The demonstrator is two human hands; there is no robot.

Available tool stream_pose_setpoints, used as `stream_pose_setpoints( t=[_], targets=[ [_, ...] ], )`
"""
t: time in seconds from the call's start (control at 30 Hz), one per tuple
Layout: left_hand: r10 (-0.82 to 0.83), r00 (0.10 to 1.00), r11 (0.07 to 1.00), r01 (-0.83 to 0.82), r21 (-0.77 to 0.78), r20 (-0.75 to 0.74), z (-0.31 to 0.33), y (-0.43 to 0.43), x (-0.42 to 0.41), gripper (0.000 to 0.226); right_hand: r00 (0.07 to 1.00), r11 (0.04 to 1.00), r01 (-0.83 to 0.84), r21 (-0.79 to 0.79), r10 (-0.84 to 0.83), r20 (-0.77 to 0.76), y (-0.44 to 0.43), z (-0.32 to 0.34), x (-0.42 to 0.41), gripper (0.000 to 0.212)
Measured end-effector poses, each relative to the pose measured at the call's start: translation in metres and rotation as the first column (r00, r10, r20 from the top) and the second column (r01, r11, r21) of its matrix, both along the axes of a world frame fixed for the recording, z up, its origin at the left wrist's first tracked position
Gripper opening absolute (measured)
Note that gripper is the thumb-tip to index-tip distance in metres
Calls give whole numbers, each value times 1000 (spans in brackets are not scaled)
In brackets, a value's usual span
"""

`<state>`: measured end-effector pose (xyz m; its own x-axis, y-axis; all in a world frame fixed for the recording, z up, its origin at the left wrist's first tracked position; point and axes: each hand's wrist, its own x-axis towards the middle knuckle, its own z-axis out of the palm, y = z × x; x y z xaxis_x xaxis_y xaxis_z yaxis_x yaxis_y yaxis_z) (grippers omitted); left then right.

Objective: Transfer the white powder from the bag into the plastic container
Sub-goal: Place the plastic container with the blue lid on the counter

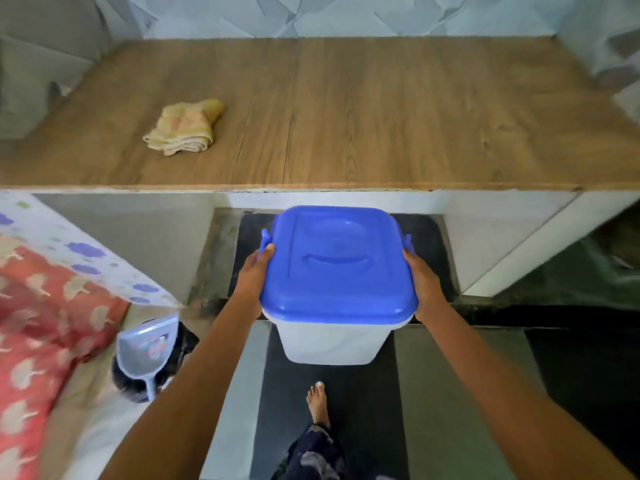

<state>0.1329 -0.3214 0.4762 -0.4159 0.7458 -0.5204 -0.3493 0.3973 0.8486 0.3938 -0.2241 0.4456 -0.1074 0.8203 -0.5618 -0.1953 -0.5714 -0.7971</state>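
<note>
Wood-grain table (381, 116) spans the room below a pale patterned wall and carries a folded yellow cloth (183, 128) toward its left edge. A person stands just short of the table's near edge, holding the plastic container (332, 336) in the air over the dark floor (450, 393), with the blue lid (336, 261) in place. The left hand (254, 271) and right hand (420, 282) clasp opposite sides just under the lid's rim, the left thumb on its edge; the fingers beneath are hidden. A blue scoop (147, 348) lies on the bed (41, 306) to the left. No bag of powder is in view. The risk, judging by the grip, is that an unlatched lid could lift away and the container drop near the bare foot (318, 400). Smooth plastic may also slip.
</note>
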Motion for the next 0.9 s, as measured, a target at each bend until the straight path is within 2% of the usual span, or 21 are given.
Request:
stream_pose_setpoints(
  t=[0.1,0.17,0.27,0.4,0.5,0.6,0.73,0.9],
  targets=[
    [41,999,998,-41,37,-13,24,-37,20,27,1000,999,-31,32,31,7,-30,25,17,52],
    [79,997,997,-78,27,-10,42,-55,34,32,998,997,-64,53,63,27,-46,49,27,47],
    [114,994,992,-114,49,-1,78,-70,49,19,996,993,-81,80,78,43,-61,93,41,41],
    [83,997,981,-82,173,2,147,-62,60,17,999,983,-47,177,45,13,-53,155,59,43],
    [30,996,964,-8,265,-79,209,-41,70,14,1000,938,-24,346,24,3,-29,199,70,37],
    [59,983,933,8,361,-173,258,-13,79,23,999,882,-42,469,40,14,8,248,77,33],
    [-30,995,912,67,404,-98,294,52,76,26,999,852,-43,522,24,43,54,316,81,39],
    [-72,996,890,91,446,-58,318,150,54,20,1000,873,12,487,-16,4,136,352,69,49]
  ],
)
